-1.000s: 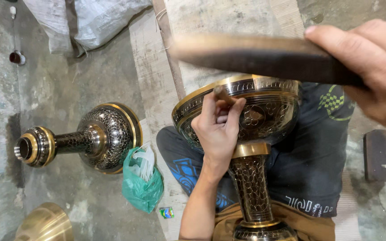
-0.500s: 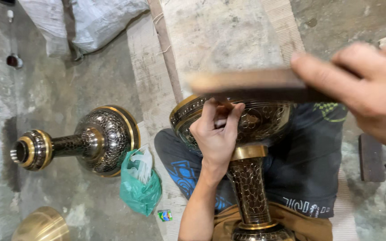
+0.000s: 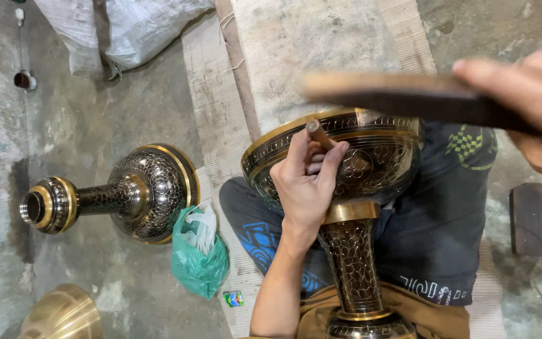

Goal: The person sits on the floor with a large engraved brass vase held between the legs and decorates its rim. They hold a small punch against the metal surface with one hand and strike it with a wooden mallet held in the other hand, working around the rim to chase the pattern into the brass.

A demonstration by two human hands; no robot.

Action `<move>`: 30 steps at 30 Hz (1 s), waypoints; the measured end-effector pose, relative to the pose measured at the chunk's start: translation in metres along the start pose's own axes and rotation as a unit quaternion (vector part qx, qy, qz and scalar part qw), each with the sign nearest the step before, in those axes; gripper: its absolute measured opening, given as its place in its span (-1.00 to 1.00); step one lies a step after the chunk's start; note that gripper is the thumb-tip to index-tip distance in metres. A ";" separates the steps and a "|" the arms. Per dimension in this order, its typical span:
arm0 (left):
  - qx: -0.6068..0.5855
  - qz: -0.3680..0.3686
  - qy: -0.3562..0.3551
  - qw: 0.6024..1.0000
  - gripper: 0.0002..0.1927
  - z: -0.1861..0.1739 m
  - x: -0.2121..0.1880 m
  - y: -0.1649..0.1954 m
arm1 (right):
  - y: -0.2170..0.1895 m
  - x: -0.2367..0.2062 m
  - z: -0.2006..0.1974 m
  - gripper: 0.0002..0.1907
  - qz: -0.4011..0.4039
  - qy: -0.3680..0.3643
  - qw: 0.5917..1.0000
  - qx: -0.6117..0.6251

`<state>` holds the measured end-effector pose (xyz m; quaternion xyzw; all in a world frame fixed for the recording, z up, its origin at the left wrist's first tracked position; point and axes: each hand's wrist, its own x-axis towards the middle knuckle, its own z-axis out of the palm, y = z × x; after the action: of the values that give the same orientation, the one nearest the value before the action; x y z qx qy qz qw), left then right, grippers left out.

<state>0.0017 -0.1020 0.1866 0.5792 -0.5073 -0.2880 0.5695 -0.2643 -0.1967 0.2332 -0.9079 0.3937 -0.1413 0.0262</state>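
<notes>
1. The finished brass vase (image 3: 120, 194) on the floor at the left is best left lying apart.
2. The chisel (image 3: 318, 133) is pinched in the closed left hand (image 3: 305, 185); its tip should be kept pressed on the bowl of the brass vase in the lap (image 3: 346, 188).
3. The wooden striker (image 3: 403, 94), gripped in the closed right hand (image 3: 534, 107), should be brought squarely onto the chisel head.
</notes>
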 end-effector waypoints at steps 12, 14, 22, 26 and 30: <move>0.125 0.060 -0.122 0.983 -0.59 -0.012 0.024 -0.003 | 0.020 -0.010 0.003 -0.14 0.043 -0.008 0.996 0.079; 0.109 0.067 -0.143 0.981 -0.58 -0.015 0.027 -0.003 | 0.017 -0.021 0.009 -0.20 0.047 0.031 0.984 0.170; 0.133 0.108 -0.229 0.958 -0.57 -0.018 0.043 -0.003 | 0.007 -0.064 0.013 -0.25 0.200 -0.008 0.958 0.207; 0.114 0.125 -0.276 0.946 -0.58 -0.019 0.055 0.000 | 0.000 -0.084 0.010 -0.26 0.162 0.020 0.973 0.165; 0.119 0.110 -0.331 0.929 -0.67 -0.019 0.063 0.007 | -0.006 -0.095 0.004 -0.12 0.241 -0.094 0.955 0.147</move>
<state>0.0377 -0.1517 0.2127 0.4549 -0.7583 -0.3365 0.3238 -0.3204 -0.1243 0.2081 -0.7812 0.5718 -0.1011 0.2293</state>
